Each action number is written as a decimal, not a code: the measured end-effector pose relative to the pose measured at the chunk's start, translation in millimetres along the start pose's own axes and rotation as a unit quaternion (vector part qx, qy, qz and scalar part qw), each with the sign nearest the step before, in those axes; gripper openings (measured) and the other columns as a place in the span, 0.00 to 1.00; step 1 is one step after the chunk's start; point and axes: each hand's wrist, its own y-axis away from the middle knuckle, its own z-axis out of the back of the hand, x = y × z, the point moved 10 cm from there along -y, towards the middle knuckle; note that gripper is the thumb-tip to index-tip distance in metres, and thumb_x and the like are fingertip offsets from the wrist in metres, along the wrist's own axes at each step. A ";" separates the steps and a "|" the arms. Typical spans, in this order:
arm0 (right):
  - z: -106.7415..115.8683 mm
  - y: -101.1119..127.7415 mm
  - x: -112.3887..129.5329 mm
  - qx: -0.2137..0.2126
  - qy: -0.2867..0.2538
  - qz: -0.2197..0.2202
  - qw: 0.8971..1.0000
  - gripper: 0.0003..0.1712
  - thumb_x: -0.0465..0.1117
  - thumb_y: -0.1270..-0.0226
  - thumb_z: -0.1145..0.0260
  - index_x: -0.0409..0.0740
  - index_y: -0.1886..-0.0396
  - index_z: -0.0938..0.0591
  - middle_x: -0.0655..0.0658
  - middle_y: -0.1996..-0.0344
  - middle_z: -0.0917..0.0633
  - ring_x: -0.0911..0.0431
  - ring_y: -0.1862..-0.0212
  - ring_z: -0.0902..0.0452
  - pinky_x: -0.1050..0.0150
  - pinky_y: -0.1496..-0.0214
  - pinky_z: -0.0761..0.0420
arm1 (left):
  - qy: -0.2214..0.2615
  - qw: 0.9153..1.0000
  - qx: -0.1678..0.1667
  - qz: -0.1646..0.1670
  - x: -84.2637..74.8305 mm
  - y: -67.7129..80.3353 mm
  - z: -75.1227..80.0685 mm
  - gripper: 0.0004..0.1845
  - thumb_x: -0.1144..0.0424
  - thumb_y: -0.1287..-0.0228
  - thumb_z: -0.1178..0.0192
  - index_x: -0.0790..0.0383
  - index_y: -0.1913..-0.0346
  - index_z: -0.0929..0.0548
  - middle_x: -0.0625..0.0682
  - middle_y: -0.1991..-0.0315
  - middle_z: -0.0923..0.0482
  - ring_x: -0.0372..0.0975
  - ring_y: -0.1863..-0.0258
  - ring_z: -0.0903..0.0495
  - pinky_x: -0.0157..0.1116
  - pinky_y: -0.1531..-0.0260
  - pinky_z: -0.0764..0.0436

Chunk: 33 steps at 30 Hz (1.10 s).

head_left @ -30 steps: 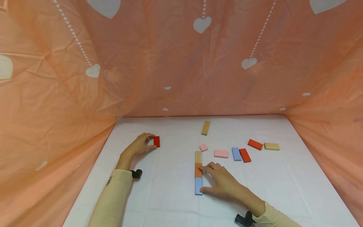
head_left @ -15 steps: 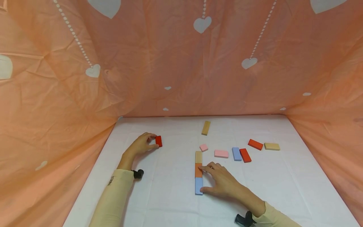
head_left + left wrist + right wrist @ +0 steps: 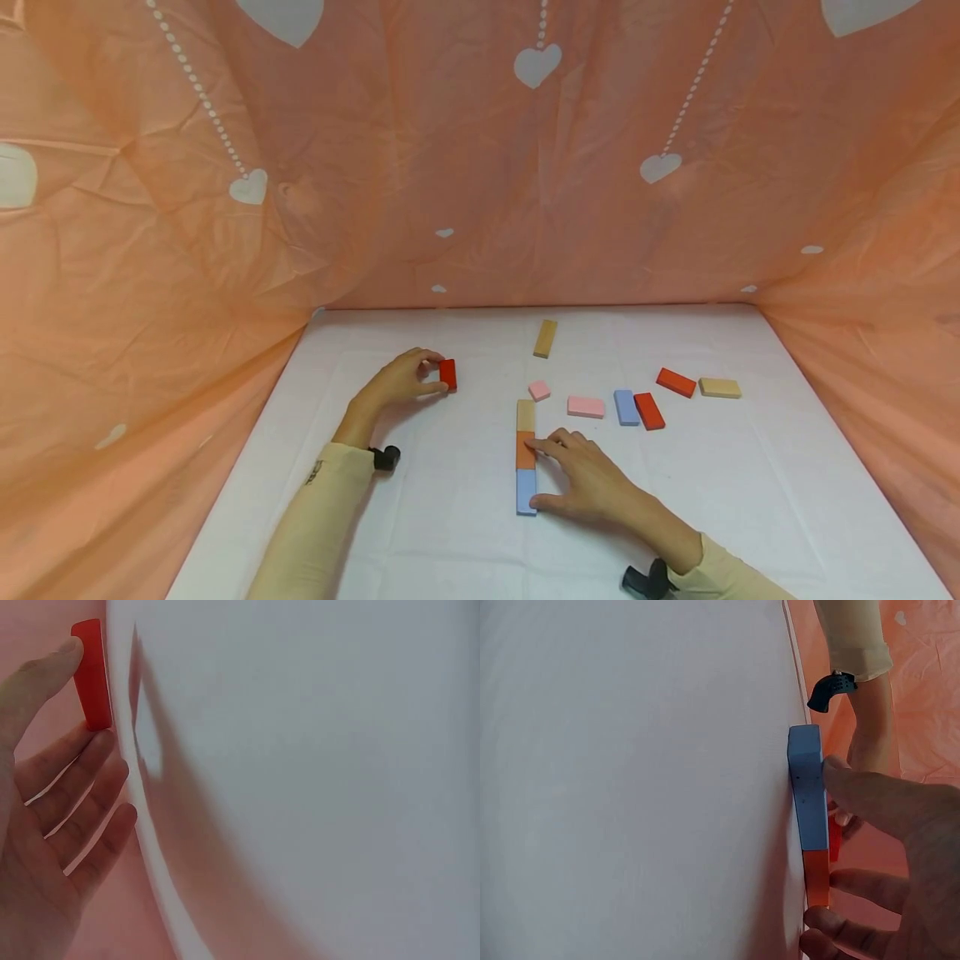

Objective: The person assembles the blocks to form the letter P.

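Observation:
My left hand (image 3: 401, 379) pinches a small red block (image 3: 447, 375) between thumb and fingertips. In the left wrist view the red block (image 3: 93, 679) stands off from its shadow, held above the white surface. A tan block (image 3: 526, 414), an orange block (image 3: 525, 457) and a blue block (image 3: 525, 487) lie end to end in a straight column. My right hand (image 3: 588, 483) is spread at the column's right side, thumb on the blue block and index finger on the orange one. The right wrist view shows the thumb against the blue block (image 3: 810, 802).
Beyond the column lie a small pink block (image 3: 539, 390) and a tan block (image 3: 545, 338). To the right are a pink block (image 3: 585, 407), a blue block (image 3: 626, 407), two red blocks (image 3: 676, 382) and another tan block (image 3: 720, 387). Orange cloth (image 3: 480, 167) walls the white table.
My left hand has carried the red block to the right, towards the column. The right hand and the other blocks have stayed in place.

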 end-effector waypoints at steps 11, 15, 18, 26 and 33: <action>-1.7 0.0 -1.1 0.002 -0.005 -0.005 1.000 0.48 0.64 0.42 0.18 0.50 0.25 0.21 0.51 0.45 0.19 0.53 0.46 0.24 0.45 0.39 0.21 | -0.006 1.000 0.020 -0.015 -34.4 -15.4 -18.6 0.32 0.49 0.32 0.24 0.58 0.31 0.19 0.53 0.39 0.19 0.47 0.44 0.20 0.51 0.37 0.21; -1.7 -0.4 -0.8 0.006 -0.003 -0.006 1.000 0.48 0.63 0.42 0.17 0.51 0.25 0.21 0.51 0.44 0.19 0.53 0.44 0.24 0.45 0.37 0.21 | -0.015 0.999 0.023 -0.021 -44.8 -20.0 -28.0 0.31 0.48 0.32 0.24 0.57 0.31 0.19 0.52 0.38 0.19 0.46 0.45 0.20 0.50 0.37 0.21; -1.9 -0.9 -1.2 0.010 0.000 -0.007 1.000 0.48 0.63 0.42 0.18 0.52 0.24 0.22 0.51 0.43 0.19 0.52 0.43 0.24 0.44 0.36 0.21 | -0.019 0.999 0.024 -0.022 -50.7 -23.5 -34.3 0.31 0.48 0.32 0.24 0.56 0.32 0.19 0.52 0.39 0.19 0.45 0.46 0.20 0.48 0.38 0.20; -2.8 -0.7 -2.3 0.017 -0.005 -0.011 1.000 0.48 0.63 0.42 0.18 0.51 0.24 0.22 0.50 0.43 0.19 0.51 0.43 0.24 0.43 0.36 0.21 | -0.030 0.999 0.029 -0.027 -64.2 -32.5 -45.1 0.31 0.47 0.32 0.25 0.55 0.31 0.19 0.51 0.41 0.19 0.44 0.47 0.20 0.47 0.39 0.19; -3.0 -0.9 -2.5 0.020 -0.009 -0.013 1.000 0.49 0.64 0.42 0.18 0.52 0.24 0.22 0.49 0.42 0.19 0.51 0.43 0.24 0.42 0.35 0.21 | -0.036 0.998 0.037 -0.043 -78.9 -43.3 -52.1 0.30 0.47 0.31 0.26 0.56 0.32 0.18 0.52 0.42 0.18 0.44 0.50 0.20 0.46 0.41 0.19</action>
